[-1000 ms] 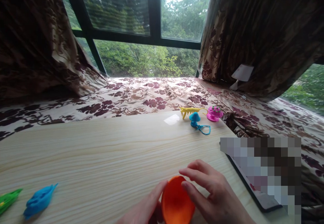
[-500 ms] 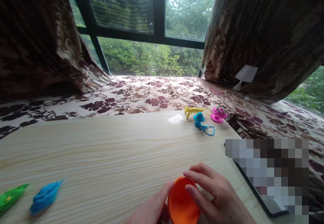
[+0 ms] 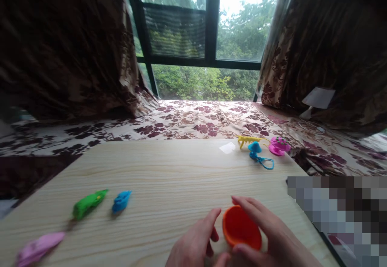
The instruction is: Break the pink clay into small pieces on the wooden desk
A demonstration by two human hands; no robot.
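Note:
An orange bowl [image 3: 242, 226], small and round, stands near the front of the wooden table [image 3: 145, 178] with its hollow facing up towards me. My right hand [image 3: 269, 230] curls round its right side, fingers at the far rim and thumb at the near rim. To the bowl's left, my left hand [image 3: 196, 239] is held with its fingers apart, and a gap shows between its index finger and the rim. Its thumb lies low, near the bowl's front; whether it touches is unclear.
Left lie a green piece [image 3: 89, 204], a blue piece [image 3: 121, 201] and a blurred pink piece [image 3: 39, 249]. Far right are a blue mushroom shape [image 3: 254, 148], a yellow legged figure [image 3: 248, 139] and a pink mushroom shape [image 3: 278, 146]. A pixelated dark-edged object [image 3: 335, 218] borders the right.
My view has swung left, bringing the pink piece into sight. My left hand has come off the bowl's side and its fingers have spread. My right hand stays at the bowl.

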